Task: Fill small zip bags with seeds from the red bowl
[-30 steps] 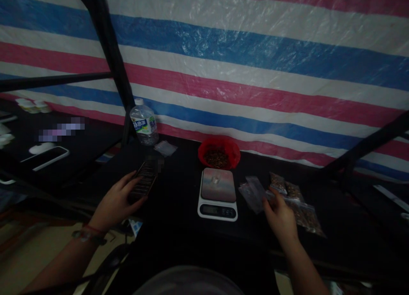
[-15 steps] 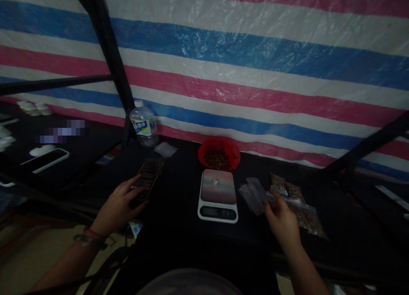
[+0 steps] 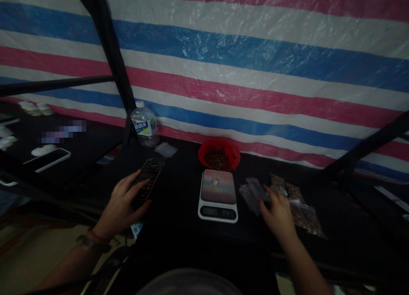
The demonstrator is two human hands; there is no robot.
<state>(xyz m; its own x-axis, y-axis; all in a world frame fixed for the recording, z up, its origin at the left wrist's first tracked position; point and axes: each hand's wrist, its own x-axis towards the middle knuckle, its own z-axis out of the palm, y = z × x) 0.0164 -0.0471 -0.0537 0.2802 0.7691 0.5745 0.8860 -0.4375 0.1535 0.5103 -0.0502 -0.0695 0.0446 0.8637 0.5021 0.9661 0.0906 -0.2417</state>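
Dark phone (image 3: pixel 149 175) lies on the left part of the black table (image 3: pixel 179 192), screen lit with small text, unreadable. Left hand (image 3: pixel 119 205) over its near end, fingers spread, fingertips on the screen. Flat clear bags (image 3: pixel 249 197) lie right of centre; right hand (image 3: pixel 279 212) reaches over their right edge, fingers bent. Cannot tell whether it pinches one.

White scale (image 3: pixel 218 212) between the hands, beside the bags; small clear object (image 3: pixel 215 182) on its plate. Directly beyond the scale, red bowl (image 3: pixel 235 154) of small brown pieces (image 3: pixel 215 158), taking up the space behind it. Filled bags (image 3: pixel 308 218) crowd the right hand's far and right side, partly hidden by it.

Far left: upright bottle (image 3: pixel 144 126), clear packet (image 3: pixel 166 149) just beside its base. Dark post (image 3: pixel 111 52) rises left of the bottle; past it, a white-edged phone (image 3: pixel 53 160) and white tubs (image 3: pixel 35 108). Striped sheet (image 3: pixel 223 73) closes off the far side.
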